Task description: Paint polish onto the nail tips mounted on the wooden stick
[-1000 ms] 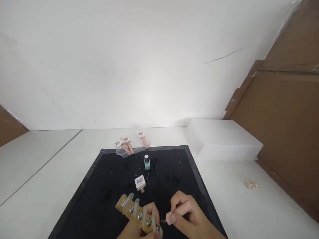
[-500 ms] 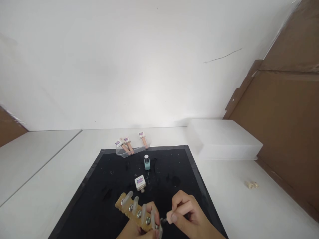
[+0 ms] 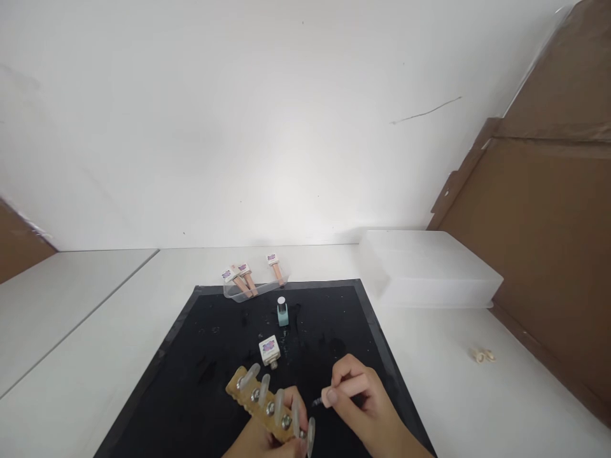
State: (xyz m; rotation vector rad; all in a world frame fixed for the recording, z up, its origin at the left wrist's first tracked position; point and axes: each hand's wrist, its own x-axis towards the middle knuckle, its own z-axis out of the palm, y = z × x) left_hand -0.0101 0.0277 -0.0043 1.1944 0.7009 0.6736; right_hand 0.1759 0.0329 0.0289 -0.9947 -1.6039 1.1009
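Note:
My left hand grips the near end of a yellowish display stand, whose metal studs carry several clear false nails. Pinched in my right hand is a nail polish brush with a pale pink cap; its dark bristle tip points left, a short gap away from the nearest false nail. Beyond the stand lies an open white polish bottle with a floral label, its neck toward me. A small turquoise bottle with a silver-white cap stands behind it.
A clear tray at the black mat's far edge holds several pink-capped bottles. At the right sit a translucent white box and small cream rings. Brown cardboard and a white wall border the table.
The brush has come away from the false nail at the stand's near end, lifting slightly up. The stand has shifted a little to the right in my left hand.

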